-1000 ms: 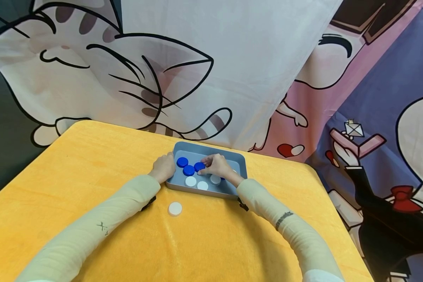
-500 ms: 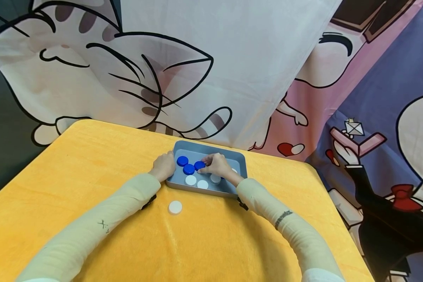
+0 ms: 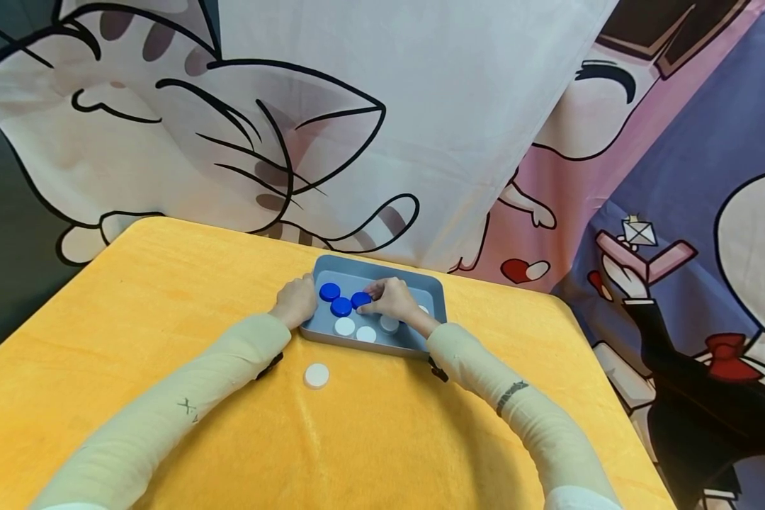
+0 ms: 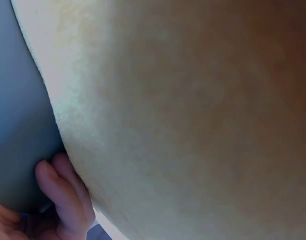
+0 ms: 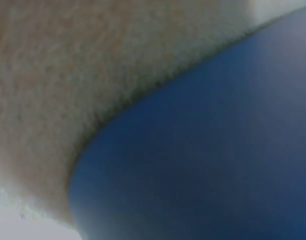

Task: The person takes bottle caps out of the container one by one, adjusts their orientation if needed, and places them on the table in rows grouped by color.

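Note:
A shallow grey-blue tray (image 3: 382, 268) lies on the yellow table, with round blue and white discs in it. My left hand (image 3: 295, 303) grips its left rim; the left wrist view shows curled fingers (image 4: 65, 195) against the tray's wall (image 4: 22, 100). Inside, my right hand (image 3: 393, 299) pinches a blue disc (image 3: 360, 300) between thumb and fingers. Two other blue discs sit to its left, one at the back (image 3: 329, 292) and one nearer (image 3: 341, 307). Along the front lie white discs, including a left one (image 3: 344, 326) and a middle one (image 3: 366, 334). My right hand partly hides discs beneath it.
One loose white disc (image 3: 316, 376) lies on the yellow tablecloth (image 3: 229, 453) in front of the tray. Behind the table's far edge hangs a cloth (image 3: 472, 106) printed with cartoon figures. A smooth blue surface (image 5: 203, 150) fills much of the right wrist view.

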Demonstrator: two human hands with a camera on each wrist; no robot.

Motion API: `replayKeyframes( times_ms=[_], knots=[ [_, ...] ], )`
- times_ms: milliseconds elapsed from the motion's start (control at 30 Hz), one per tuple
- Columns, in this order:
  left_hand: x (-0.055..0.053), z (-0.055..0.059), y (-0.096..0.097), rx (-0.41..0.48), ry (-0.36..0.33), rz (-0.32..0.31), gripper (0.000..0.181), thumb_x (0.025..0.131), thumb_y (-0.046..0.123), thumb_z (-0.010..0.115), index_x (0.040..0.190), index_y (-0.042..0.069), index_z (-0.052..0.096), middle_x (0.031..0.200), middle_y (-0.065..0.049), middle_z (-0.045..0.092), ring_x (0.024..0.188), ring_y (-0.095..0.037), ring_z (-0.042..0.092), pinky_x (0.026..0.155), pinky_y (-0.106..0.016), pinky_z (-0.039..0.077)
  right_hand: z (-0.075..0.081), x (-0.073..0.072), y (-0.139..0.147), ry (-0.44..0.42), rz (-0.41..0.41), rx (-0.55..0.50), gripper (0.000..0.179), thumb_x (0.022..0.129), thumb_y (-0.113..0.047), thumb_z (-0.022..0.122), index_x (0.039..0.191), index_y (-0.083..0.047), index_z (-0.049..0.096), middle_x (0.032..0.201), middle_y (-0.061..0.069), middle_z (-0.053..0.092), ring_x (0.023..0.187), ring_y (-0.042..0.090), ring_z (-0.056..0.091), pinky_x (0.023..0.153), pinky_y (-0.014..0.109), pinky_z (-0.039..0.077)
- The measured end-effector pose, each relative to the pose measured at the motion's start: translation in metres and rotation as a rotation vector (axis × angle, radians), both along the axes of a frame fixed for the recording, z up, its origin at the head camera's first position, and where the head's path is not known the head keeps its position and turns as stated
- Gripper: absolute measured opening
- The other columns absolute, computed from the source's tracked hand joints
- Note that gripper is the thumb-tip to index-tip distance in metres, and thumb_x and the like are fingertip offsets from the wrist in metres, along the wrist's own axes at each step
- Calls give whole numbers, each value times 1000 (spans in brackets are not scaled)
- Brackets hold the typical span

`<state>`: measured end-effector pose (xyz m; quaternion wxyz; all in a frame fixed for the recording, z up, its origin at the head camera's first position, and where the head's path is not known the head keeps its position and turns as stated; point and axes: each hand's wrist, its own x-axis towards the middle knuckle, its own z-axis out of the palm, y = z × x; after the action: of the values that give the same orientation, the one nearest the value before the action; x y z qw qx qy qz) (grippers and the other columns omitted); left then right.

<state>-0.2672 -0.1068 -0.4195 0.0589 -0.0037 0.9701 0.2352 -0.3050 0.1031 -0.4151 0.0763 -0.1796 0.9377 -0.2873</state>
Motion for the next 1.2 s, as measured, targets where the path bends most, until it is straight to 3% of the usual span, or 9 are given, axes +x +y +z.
replayKeyframes(
  times_ms=[667, 1200],
  knots=[
    [2, 1, 0, -10, 4, -7, 30, 97, 6, 45, 121, -12, 48, 105, -28, 63, 93, -35, 65, 83, -48, 55, 9, 1, 6, 58, -27, -50, 45, 70, -30, 86, 105, -4, 73, 98, 8, 74, 86, 17, 69, 77, 27, 56],
    [1, 1, 0, -3, -7, -2, 30, 97, 5, 45, 122, -11, 47, 105, -27, 63, 91, -34, 65, 83, -48, 55, 19, 16, 2, 46, -85, -135, 41, 71, -28, 85, 104, -5, 72, 97, 8, 73, 85, 16, 68, 78, 28, 56]
  ],
)
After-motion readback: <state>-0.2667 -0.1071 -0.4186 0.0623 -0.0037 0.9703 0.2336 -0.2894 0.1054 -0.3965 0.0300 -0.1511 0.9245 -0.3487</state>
